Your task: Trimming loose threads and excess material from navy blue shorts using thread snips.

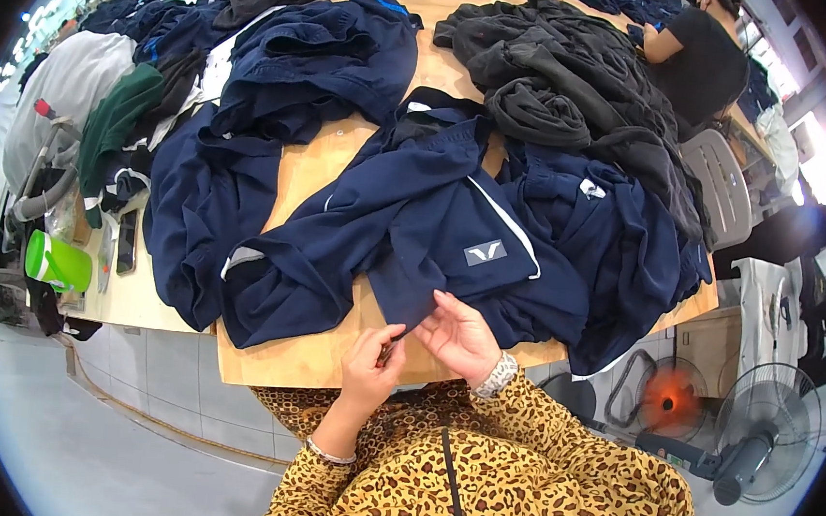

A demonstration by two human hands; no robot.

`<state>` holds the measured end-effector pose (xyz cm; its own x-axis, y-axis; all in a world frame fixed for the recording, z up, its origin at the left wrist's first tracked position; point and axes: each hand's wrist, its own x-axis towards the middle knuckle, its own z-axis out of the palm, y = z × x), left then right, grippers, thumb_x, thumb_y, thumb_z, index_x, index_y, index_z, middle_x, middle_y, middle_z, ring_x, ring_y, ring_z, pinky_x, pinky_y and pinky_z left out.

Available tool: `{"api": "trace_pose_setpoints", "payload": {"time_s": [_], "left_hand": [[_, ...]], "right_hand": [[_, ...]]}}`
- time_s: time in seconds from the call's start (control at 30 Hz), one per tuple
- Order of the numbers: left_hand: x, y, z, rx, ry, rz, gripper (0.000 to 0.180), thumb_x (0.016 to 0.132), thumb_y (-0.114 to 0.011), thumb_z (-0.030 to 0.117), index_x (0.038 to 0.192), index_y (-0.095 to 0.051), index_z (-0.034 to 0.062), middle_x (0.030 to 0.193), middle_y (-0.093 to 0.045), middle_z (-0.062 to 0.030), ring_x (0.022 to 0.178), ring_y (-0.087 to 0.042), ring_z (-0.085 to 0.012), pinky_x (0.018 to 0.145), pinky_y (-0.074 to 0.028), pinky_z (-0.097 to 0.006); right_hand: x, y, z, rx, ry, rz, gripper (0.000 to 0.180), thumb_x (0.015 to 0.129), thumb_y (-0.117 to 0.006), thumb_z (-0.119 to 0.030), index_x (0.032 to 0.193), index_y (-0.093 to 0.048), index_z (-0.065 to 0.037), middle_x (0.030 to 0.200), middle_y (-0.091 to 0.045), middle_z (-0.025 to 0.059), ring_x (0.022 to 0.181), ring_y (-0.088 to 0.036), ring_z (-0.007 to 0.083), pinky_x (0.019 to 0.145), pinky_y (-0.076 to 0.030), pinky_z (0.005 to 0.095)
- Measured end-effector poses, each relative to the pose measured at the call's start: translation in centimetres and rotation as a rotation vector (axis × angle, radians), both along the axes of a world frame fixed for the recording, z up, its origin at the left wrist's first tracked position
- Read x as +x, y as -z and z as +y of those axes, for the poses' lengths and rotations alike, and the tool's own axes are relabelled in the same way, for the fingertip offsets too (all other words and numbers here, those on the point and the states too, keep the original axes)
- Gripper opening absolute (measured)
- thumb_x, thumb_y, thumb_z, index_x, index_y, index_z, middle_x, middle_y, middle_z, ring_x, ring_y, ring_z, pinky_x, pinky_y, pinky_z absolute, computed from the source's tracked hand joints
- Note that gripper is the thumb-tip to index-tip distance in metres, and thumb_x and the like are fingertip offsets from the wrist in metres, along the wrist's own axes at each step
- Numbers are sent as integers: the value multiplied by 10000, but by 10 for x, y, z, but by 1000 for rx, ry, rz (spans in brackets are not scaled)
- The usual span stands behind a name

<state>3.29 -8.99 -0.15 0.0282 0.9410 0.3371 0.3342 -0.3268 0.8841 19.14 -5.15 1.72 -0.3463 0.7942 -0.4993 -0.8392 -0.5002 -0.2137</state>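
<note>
Navy trousers (436,207) with white piping and a grey patch lie spread on the wooden table (290,369), one leg reaching the near edge. My right hand (463,341), palm turned up, has its fingers closed on the lower edge of that leg. Close beside it, my left hand (370,366) pinches a small dark thing (385,355) at the cloth's corner. What that thing is cannot be made out. More navy garments lie to the left (205,213) and right (623,245) of the trousers.
Farther back are a navy pile (322,62) and a black clothing pile (554,65). A green container (58,262) and a phone (127,241) are at left. At right are a standing fan (766,436), a grey chair (719,190) and another person (698,67).
</note>
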Motion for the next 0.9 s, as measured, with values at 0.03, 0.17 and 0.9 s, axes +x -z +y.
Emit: {"api": "trace_pose_setpoints", "payload": {"time_s": [0.03, 0.17, 0.9], "left_hand": [[3, 1, 1, -35, -38, 17, 268, 732, -647, -62, 993, -629, 0, 737, -545, -53, 545, -471, -98, 498, -396, -219], [4, 10, 5, 27, -81, 15, 179, 736, -643, -65, 905, -610, -14, 734, -558, -65, 574, -514, -103, 499, -412, -228], [3, 23, 25, 422, -183, 241, 283, 648, -663, -66, 891, -635, 76, 860, -606, -86, 640, -613, -232, 521, -495, -308]], "right_hand": [[3, 2, 0, 0, 58, -25, 116, 907, -567, -114, 1007, -588, -58, 1000, -648, 74, 1005, -602, 190, 940, -475, 369], [14, -1, 0, -42, 224, -156, 125, 906, -567, -104, 1012, -580, -39, 1051, -633, 84, 951, -634, 211, 884, -519, 365], [17, -5, -6, -103, 207, -23, 303, 955, -486, -181, 1183, -491, 20, 1201, -571, 138, 1153, -530, 247, 1055, -371, 421]]}}
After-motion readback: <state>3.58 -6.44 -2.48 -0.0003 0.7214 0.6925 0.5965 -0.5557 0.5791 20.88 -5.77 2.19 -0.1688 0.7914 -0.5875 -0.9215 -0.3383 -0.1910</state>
